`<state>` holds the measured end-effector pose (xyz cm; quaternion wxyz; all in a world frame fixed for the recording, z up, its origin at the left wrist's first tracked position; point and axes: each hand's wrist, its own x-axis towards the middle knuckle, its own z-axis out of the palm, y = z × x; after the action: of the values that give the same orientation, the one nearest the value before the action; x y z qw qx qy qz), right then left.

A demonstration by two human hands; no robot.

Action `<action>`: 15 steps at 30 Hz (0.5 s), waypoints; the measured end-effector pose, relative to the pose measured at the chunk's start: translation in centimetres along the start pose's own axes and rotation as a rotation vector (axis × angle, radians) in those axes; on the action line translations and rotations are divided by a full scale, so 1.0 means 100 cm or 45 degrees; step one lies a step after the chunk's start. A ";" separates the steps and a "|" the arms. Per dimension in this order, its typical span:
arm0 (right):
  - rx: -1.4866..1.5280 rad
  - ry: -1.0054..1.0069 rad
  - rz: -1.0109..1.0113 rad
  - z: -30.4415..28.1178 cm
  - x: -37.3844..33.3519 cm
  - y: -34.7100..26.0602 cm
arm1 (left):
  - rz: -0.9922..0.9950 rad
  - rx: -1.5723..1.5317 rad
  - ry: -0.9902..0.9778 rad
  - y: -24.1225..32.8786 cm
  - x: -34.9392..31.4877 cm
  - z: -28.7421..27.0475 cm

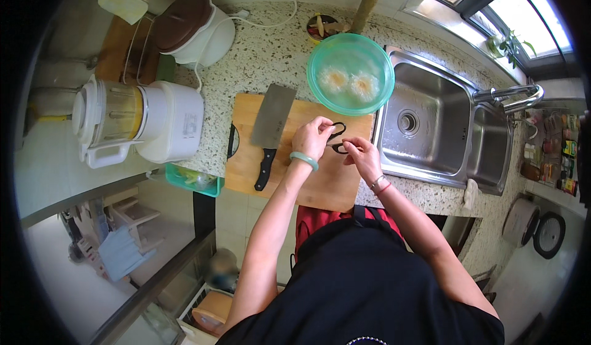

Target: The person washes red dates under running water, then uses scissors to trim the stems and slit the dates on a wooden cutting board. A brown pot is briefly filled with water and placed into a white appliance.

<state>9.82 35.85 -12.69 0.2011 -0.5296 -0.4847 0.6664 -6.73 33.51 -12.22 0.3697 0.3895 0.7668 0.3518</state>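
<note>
Over a wooden cutting board (pixel 243 175), my two hands close on the black loop handles of a pair of scissors (pixel 338 130). My left hand (pixel 313 137), with a pale green bangle at its wrist, pinches the upper loop. At the lower loop are the closed fingers of my right hand (pixel 364 159). I cannot make out the blades. To the left, a cleaver (pixel 274 118) lies flat with its black handle toward me. Just beyond my hands, a green see-through bowl (pixel 351 44) overlaps the board's far right corner, holding two pale frilly clumps (pixel 364 87) with yellowish middles.
On the right is a steel double sink (pixel 425 86) with a faucet (pixel 511 93). A white blender (pixel 172 123) and a brown-lidded cooker (pixel 203 34) stand on the left. Behind the bowl sits a small container of scraps (pixel 320 31). A green bin (pixel 191 182) hangs below the counter's edge.
</note>
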 end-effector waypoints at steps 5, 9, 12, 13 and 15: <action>-0.275 0.117 -0.098 -0.003 0.008 0.013 | 0.072 0.112 -0.039 -0.008 -0.001 0.008; -0.488 0.182 -0.239 -0.007 0.008 0.014 | 0.015 -0.016 -0.014 -0.006 -0.012 -0.001; -0.675 0.229 -0.461 -0.008 0.006 0.016 | 0.216 0.012 0.136 -0.015 -0.019 -0.006; -0.737 0.236 -0.472 -0.008 0.006 0.014 | 0.322 0.028 0.210 -0.019 -0.020 -0.006; -0.696 0.250 -0.454 -0.007 0.003 0.011 | 0.199 -0.113 0.128 -0.024 -0.026 -0.005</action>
<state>10.64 35.91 -13.83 0.2107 -0.5326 -0.7087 0.4119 -6.85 30.05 -13.24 0.3191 0.4130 0.7353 0.4323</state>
